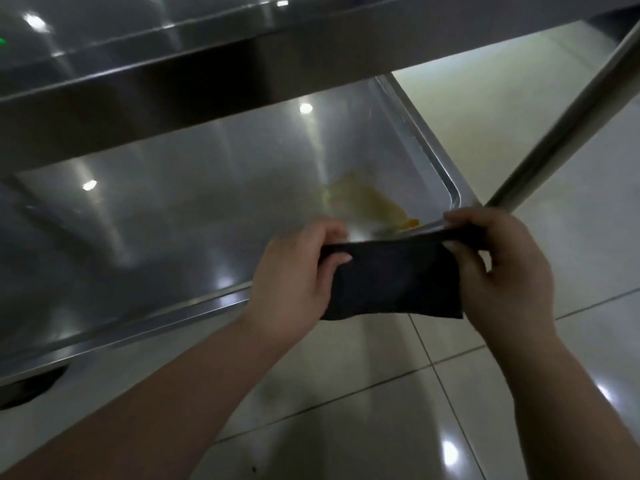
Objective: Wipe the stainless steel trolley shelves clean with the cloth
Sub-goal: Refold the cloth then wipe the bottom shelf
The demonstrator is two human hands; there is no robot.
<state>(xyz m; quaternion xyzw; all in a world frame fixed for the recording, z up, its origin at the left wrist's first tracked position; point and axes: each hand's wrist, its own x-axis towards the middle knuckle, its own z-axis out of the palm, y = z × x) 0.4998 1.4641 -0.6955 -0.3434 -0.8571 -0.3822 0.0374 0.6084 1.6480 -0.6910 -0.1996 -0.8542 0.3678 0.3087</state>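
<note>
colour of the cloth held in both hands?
Plain black, no visible pattern. The folded black cloth shows best in the head view.

No readable text, label or number anywhere.

Pale glossy floor tiles [381,427] with thin dark joints mirror bright ceiling lights, and a small green light [2,40] glows far left.

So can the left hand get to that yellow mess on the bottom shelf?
Probably yes: the yellow smear lies just past the left hand holding the cloth, nothing sits between them, and the upper shelf hangs clear above.
</note>
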